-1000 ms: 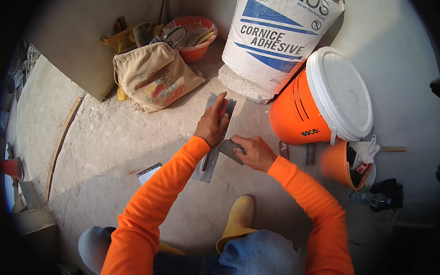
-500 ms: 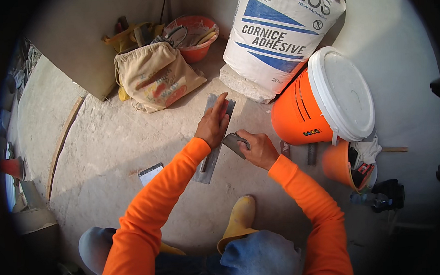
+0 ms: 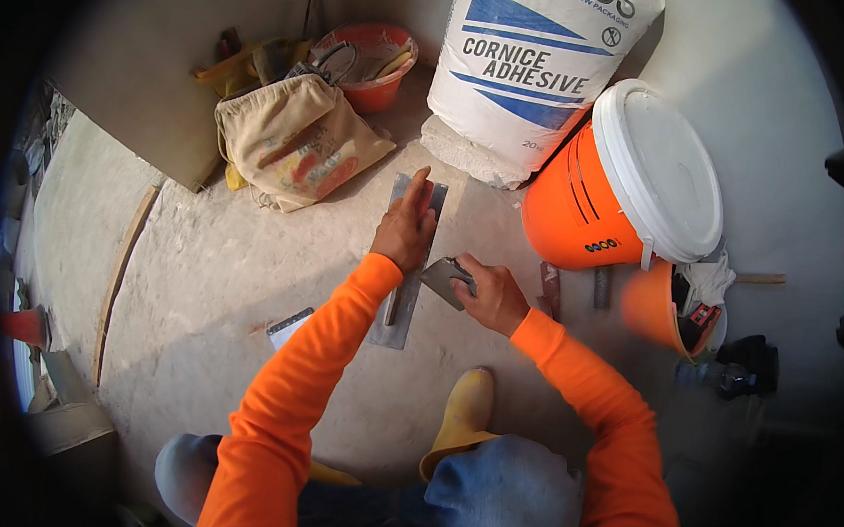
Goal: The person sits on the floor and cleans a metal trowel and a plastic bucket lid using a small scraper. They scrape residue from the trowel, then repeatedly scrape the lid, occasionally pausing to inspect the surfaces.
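Note:
My left hand [image 3: 404,234] is closed round the handle of a long flat finishing trowel [image 3: 387,334], its index finger stretched forward along the handle. The grey rectangular blade is held face down over the concrete floor; I cannot tell whether it touches it. In my right hand [image 3: 494,298] is a small scraper [image 3: 444,285] with a broad grey blade, gripped between thumb and fingers. Its left corner lies at the trowel's right edge, touching or very nearly so. The wrist and palm hide most of the trowel's handle.
A white-and-blue adhesive bag [image 3: 527,80] stands ahead, beside a lidded orange bucket [image 3: 570,200]. Further right is a small orange bucket [image 3: 652,301] of tools. A canvas bag [image 3: 299,142] and a red basin [image 3: 375,94] are at far left. A wooden strip [image 3: 121,277] lies left.
The scraper has turned slightly, showing more of its blade face, and its corner has shifted a little left to the trowel's edge. The left hand keeps its grip on the trowel.

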Demonstrator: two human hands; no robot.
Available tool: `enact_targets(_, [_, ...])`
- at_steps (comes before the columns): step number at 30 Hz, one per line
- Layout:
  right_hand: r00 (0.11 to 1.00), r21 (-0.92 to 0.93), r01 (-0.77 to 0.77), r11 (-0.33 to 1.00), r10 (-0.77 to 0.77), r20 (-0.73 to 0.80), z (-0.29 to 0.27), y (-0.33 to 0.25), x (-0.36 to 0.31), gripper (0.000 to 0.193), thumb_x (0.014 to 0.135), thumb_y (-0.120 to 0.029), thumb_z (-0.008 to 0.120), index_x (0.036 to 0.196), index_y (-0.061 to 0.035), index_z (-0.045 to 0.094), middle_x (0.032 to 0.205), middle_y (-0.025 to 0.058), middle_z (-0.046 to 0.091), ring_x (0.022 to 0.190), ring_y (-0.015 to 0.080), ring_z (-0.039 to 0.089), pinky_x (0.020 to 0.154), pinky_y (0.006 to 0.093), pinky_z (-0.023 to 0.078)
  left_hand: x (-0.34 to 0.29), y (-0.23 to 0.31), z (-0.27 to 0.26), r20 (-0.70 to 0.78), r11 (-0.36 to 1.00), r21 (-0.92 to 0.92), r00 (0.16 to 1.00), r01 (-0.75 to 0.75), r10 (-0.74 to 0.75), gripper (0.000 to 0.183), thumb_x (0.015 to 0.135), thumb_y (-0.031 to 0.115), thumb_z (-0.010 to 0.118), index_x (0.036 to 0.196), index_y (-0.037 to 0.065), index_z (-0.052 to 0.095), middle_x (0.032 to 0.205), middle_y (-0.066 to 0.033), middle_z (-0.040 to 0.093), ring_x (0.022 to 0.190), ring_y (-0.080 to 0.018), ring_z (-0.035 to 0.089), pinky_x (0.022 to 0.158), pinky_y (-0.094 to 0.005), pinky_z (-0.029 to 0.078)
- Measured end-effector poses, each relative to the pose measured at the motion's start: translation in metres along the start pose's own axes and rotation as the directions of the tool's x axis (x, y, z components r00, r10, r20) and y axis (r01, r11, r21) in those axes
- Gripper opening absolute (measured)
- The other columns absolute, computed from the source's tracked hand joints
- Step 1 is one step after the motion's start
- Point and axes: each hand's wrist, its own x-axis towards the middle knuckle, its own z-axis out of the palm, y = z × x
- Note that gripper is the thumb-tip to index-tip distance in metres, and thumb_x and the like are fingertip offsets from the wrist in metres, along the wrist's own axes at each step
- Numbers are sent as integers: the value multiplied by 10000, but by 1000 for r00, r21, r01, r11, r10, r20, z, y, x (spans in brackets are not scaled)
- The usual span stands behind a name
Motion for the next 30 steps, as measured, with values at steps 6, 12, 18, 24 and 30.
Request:
enact_targets(6, [887, -66, -432, 900, 437, 149, 10, 81, -64, 404, 918, -265, 817, 1173, -21, 621, 979, 221, 741, 952, 397, 743, 838, 475, 568, 13, -39, -7, -126, 994, -106, 991, 26, -39, 671, 1124, 335, 540, 1727, 228, 267, 1560, -273, 577, 1426, -413, 593, 1202, -437, 461])
enact_targets(12, [600, -414, -719, 559, 197, -776, -2, 160, -102, 360, 906, -268, 840, 1143, -59, 669, 1070, 126, 700, 993, 361, 664, 933, 477, 543, 9, -72, 7, -208, 968, -214, 962, 131, -176, 677, 1133, 306, 478, 1747, 260, 197, 1633, -253, 507, 1449, -400, 571, 1178, -426, 465])
enact_targets(18, [659, 390, -522, 758, 649, -379, -17, 119, -90, 255, 964, -108, 787, 1162, -52, 637, 993, 78, 732, 893, 173, 696, 809, 360, 573, 10, -58, 24, -248, 935, -250, 917, 252, -313, 656, 1142, 309, 430, 1744, 270, 173, 1571, -306, 545, 1378, -467, 611, 1145, -454, 489])
enact_targets(24, [992, 261, -120, 958, 125, -3, 36, 10, -72, 369, 978, -42, 743, 1340, -70, 683, 1020, 102, 731, 875, 194, 731, 770, 343, 615, 6, -29, 31, -57, 925, -241, 947, 293, -315, 644, 1139, 311, 449, 1732, 281, 202, 1451, -353, 621, 1254, -515, 672, 1075, -500, 537])
enact_targets(30, [956, -77, 19, 997, 4, 292, 32, -15, -62, 529, 964, -112, 756, 1476, -189, 649, 1064, 137, 651, 910, 355, 728, 831, 450, 614, 0, -23, 30, 71, 949, -168, 963, 268, -259, 645, 1126, 326, 464, 1726, 253, 238, 1520, -312, 588, 1340, -485, 625, 1158, -472, 489])
